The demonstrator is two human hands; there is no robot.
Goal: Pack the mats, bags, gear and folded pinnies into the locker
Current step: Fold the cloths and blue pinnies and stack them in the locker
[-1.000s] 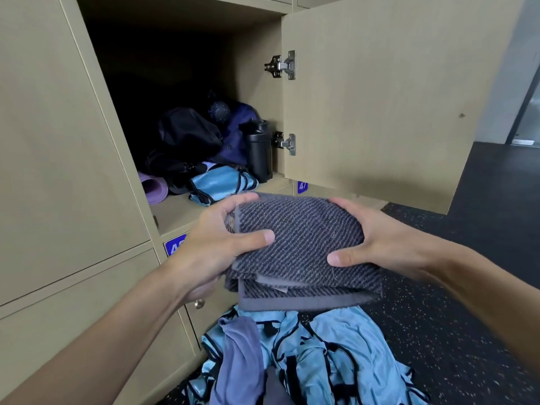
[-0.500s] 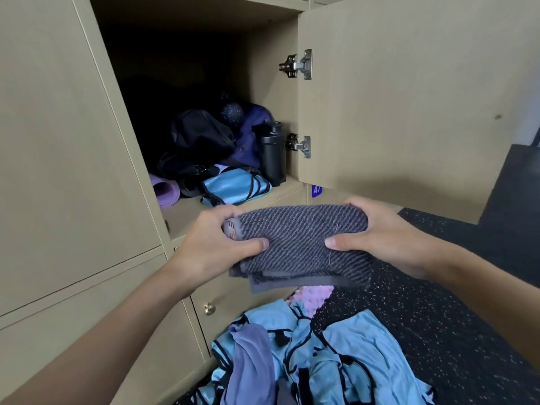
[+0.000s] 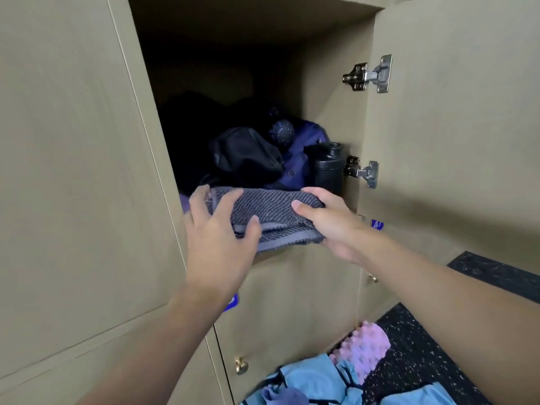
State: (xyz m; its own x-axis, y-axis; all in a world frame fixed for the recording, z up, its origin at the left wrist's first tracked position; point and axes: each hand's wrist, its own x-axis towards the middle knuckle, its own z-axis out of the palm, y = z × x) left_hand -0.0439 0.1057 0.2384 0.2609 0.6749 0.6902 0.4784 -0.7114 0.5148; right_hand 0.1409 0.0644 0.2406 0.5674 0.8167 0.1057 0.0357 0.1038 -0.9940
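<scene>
The folded grey towel [image 3: 271, 206] is held at the front edge of the open locker [image 3: 330, 92], just above its shelf. The right hand [image 3: 330, 226] is clamped on the towel's right end, with the thumb on top and the fingers beneath. The left hand [image 3: 216, 238] is laid against the left end, fingers spread and nearly straight. Behind the towel, a black bag [image 3: 245, 153], a blue bag [image 3: 304, 153] and an upright black bottle [image 3: 328, 168] are stored inside. Light-blue pinnies [image 3: 315, 381] and a pink knobbed roller [image 3: 365, 346] are seen touching each other on the speckled floor [image 3: 415, 355] below.
</scene>
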